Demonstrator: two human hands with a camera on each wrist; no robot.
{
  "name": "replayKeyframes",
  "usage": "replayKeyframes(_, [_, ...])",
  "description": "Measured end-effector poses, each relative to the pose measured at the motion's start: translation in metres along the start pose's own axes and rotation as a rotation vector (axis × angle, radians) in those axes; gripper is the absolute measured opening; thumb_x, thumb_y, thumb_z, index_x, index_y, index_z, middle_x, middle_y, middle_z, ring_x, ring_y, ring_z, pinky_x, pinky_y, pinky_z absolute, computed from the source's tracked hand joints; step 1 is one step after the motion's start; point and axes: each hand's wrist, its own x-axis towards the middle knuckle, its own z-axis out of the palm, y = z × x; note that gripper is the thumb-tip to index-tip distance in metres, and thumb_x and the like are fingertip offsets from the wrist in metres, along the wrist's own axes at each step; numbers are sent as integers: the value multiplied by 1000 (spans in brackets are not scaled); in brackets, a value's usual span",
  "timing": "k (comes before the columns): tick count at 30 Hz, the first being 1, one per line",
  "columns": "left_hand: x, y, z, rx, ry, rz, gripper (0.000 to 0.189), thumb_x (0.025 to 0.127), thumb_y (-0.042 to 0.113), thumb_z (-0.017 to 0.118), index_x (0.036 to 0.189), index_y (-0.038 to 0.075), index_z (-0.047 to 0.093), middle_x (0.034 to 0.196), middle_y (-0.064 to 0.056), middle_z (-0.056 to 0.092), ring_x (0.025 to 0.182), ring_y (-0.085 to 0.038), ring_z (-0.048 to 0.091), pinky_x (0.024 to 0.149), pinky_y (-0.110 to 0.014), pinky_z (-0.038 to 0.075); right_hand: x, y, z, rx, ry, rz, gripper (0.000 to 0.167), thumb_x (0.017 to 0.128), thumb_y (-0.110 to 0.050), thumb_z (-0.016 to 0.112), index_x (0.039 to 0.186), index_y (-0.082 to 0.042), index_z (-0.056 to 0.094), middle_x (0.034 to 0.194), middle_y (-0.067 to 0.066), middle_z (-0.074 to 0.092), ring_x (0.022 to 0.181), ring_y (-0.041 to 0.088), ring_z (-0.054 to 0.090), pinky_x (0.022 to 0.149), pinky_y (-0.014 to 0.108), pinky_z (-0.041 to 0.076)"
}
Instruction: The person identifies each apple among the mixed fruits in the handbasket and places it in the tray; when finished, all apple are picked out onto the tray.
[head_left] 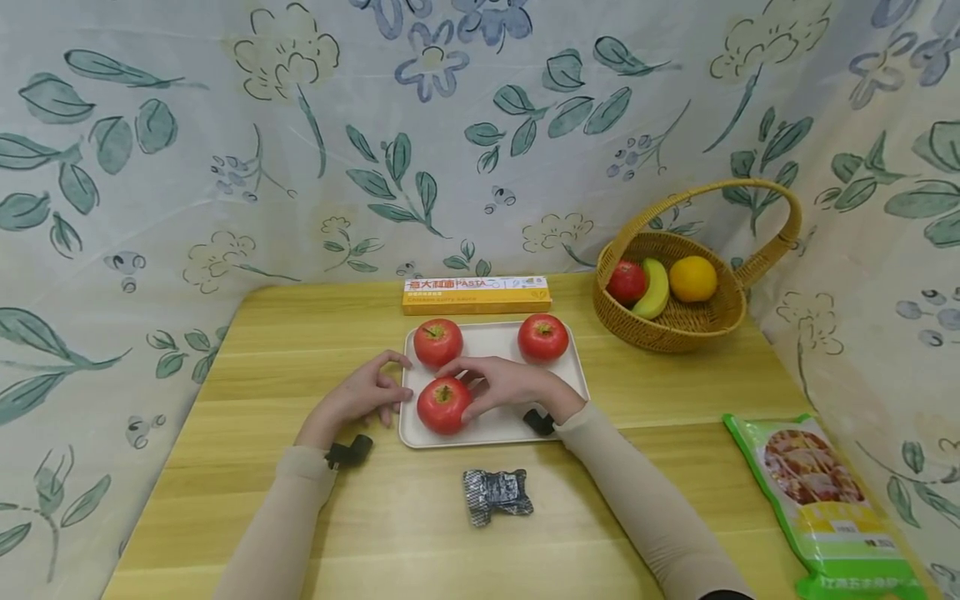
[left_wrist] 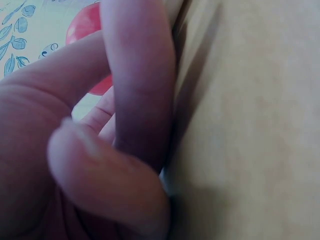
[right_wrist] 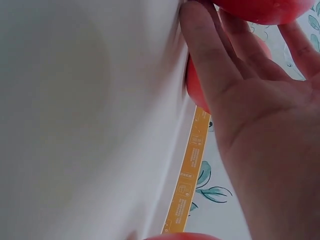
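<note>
My right hand (head_left: 513,383) holds a red apple (head_left: 441,408) from its right side, thumb in front and fingers behind, at the front left of a white tray (head_left: 483,429). In the right wrist view the apple (right_wrist: 272,9) sits between the thumb and fingers, close over the white surface. Two more red apples lie on the tray, one at the back left (head_left: 437,342) and one at the back right (head_left: 543,338). By the tray's left rim is my left hand (head_left: 360,392), its fingers loosely bent with nothing held between them.
Behind the tray lies a yellow pasta box (head_left: 477,302). A wicker basket (head_left: 671,340) with an apple, a banana and an orange fruit stands back right. A small crumpled dark packet (head_left: 497,493) lies in front of the tray. At right is a green food bag (head_left: 825,508).
</note>
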Motion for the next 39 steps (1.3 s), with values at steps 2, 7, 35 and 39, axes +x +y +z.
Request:
replayKeyframes(2, [0,0,0,3,0,2,57,98,33,78,145,24,46,81,-5,73,54,-19,66,48,-26,42,0,0,0,0,-3,0,71,87,-26,89,150,-24,55,146,-1,62,134,21,58,113,39,52])
replayKeyframes(7, [0,0,0,12,0,10,56,98,32,78,144,24,47,81,-5,73,55,-18,67,48,-27,43,-3,-1,-4,-18,-14,-2,72,88,-29,87,152,-25,53,149,-3,61,136,20,58,114,38,51])
replayKeyframes(35, [-3,3,1,14,-8,14,55,99,31,77,145,23,46,82,-5,73,56,-18,67,49,-27,43,-143,-19,-108,178,462,-230,62,99,4,66,156,-8,46,155,11,57,141,26,57,115,33,50])
replayKeyframes(39, [-4,2,1,3,-6,24,55,99,30,77,144,23,46,81,-4,72,55,-17,66,48,-27,42,-163,-8,-120,254,531,-388,60,99,16,55,156,-1,45,151,6,61,137,21,61,115,29,50])
